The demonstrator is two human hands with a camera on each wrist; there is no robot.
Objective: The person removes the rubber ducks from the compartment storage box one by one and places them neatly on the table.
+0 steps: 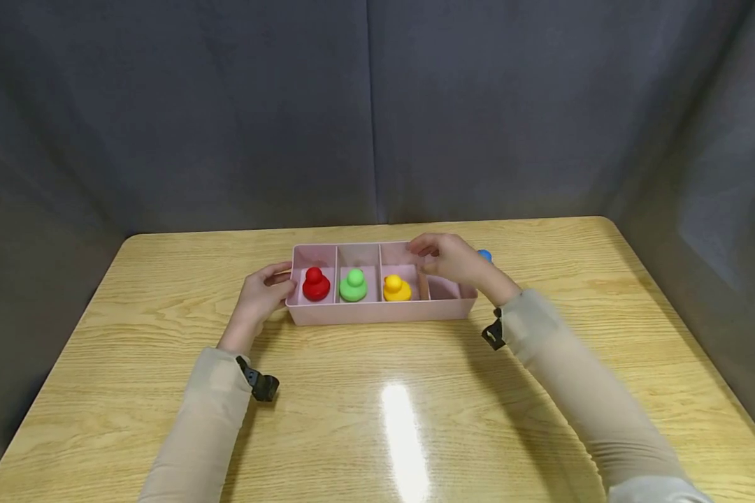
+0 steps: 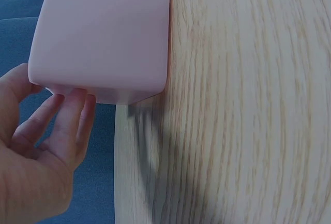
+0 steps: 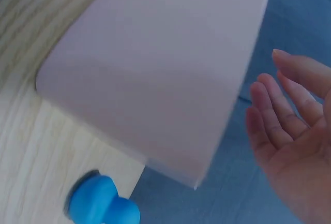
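A pink tray point(image 1: 377, 313) sits mid-table with 3 ducks inside: red point(image 1: 315, 285), green point(image 1: 353, 286), yellow point(image 1: 396, 288). The left hand point(image 1: 261, 293) touches the tray's left end, fingers relaxed. The right hand point(image 1: 451, 260) hovers loosely open above the right compartment, holding nothing. A blue duck point(image 1: 485, 256) stands just behind it, outside the tray.
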